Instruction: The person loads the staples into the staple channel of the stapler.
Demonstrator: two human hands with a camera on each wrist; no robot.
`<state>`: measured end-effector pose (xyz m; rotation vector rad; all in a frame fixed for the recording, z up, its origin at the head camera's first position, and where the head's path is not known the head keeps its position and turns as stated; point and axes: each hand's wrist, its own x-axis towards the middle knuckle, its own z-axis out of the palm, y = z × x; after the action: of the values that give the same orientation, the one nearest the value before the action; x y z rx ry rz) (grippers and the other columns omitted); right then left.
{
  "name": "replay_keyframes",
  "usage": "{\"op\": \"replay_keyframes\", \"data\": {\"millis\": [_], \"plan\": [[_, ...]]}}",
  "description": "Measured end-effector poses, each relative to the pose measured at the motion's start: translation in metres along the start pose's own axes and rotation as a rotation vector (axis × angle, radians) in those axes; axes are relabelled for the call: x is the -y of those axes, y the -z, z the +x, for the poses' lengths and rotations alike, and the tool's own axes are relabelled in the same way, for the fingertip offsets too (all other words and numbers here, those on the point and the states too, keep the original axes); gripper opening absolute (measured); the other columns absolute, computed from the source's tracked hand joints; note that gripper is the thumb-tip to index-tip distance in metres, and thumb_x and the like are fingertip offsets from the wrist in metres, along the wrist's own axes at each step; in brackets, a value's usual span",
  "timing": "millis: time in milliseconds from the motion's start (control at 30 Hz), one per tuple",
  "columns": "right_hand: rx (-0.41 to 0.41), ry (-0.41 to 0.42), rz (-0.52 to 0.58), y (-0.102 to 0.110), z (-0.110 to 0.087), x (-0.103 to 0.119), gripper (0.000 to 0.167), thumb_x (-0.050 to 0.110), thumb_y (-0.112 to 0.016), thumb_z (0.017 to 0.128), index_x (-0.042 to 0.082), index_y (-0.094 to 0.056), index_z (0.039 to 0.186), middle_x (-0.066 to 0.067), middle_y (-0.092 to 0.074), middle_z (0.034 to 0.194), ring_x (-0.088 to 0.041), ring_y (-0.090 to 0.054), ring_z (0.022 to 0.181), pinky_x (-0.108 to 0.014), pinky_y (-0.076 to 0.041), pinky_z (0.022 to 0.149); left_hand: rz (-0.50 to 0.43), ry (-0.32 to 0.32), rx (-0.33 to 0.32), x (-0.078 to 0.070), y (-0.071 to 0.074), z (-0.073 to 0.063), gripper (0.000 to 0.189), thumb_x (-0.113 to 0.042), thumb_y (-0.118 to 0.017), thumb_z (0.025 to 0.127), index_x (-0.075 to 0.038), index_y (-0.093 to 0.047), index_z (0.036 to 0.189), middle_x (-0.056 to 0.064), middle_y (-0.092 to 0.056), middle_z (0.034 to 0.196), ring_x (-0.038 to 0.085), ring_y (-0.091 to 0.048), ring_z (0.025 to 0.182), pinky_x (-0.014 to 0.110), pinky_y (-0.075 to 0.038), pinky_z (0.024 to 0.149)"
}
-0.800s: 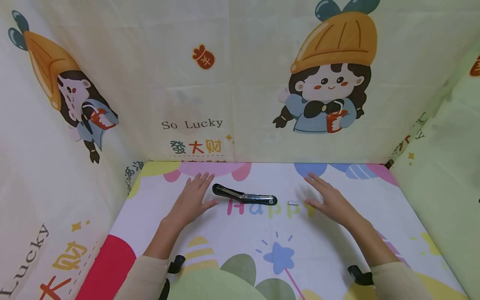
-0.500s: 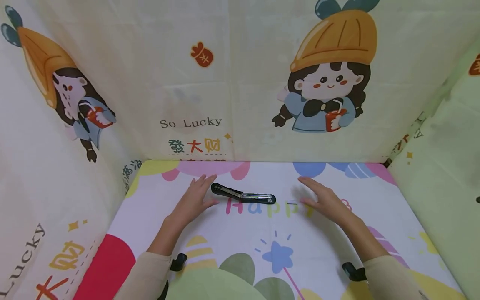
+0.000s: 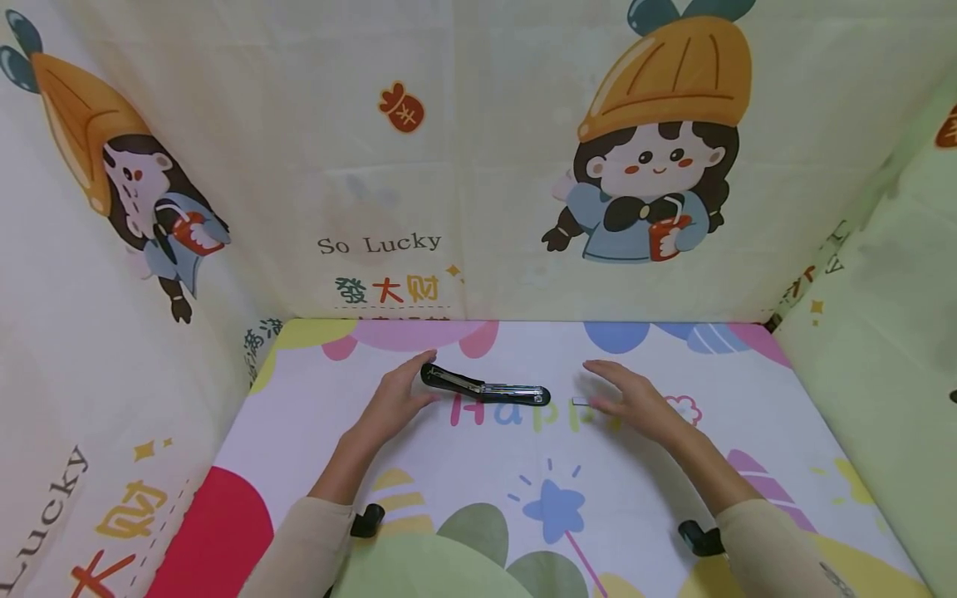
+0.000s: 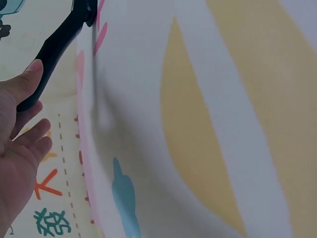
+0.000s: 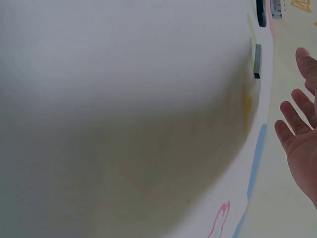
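An opened black stapler (image 3: 486, 389) lies across the table, its two arms spread at a shallow angle. My left hand (image 3: 392, 403) is at its left end, fingertips behind and thumb in front, with a gap between. In the left wrist view the thumb (image 4: 33, 74) overlaps the end of the stapler (image 4: 54, 47). Right of the stapler lies a small metallic strip (image 3: 580, 402), which looks like a row of staples. My right hand (image 3: 635, 403) hovers beside it with loosely bent fingers; its thumb overlaps the strip's right end in the head view. The right wrist view shows the strip (image 5: 257, 62) on the table.
A printed cloth (image 3: 478, 465) covers the table. Cream fabric walls (image 3: 508, 166) with cartoon figures stand behind it and at both sides. Black wrist-worn devices (image 3: 368, 521) sit near both sleeves.
Both hands have moved inward: the left one's fingers have drawn together at the stapler's end, and the right one has shifted left to the strip. The stapler and strip stay in place.
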<state>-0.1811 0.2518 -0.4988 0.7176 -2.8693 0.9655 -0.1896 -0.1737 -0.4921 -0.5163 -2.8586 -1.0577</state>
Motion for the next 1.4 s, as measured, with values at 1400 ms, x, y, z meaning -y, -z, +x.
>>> {"op": "replay_keyframes", "data": {"millis": [1400], "plan": [[0.017, -0.063, -0.003, -0.034, 0.011, -0.010, 0.016, 0.009, -0.083, 0.086, 0.010, -0.075, 0.100, 0.002, -0.064, 0.093, -0.013, -0.060, 0.087, -0.032, -0.057, 0.080, -0.593, 0.187, -0.091, -0.004, -0.014, 0.003, 0.052, 0.009, -0.074, 0.089, 0.006, -0.059, 0.138, 0.025, -0.061, 0.140, 0.041, -0.061, 0.130, 0.031, -0.058, 0.097]]}}
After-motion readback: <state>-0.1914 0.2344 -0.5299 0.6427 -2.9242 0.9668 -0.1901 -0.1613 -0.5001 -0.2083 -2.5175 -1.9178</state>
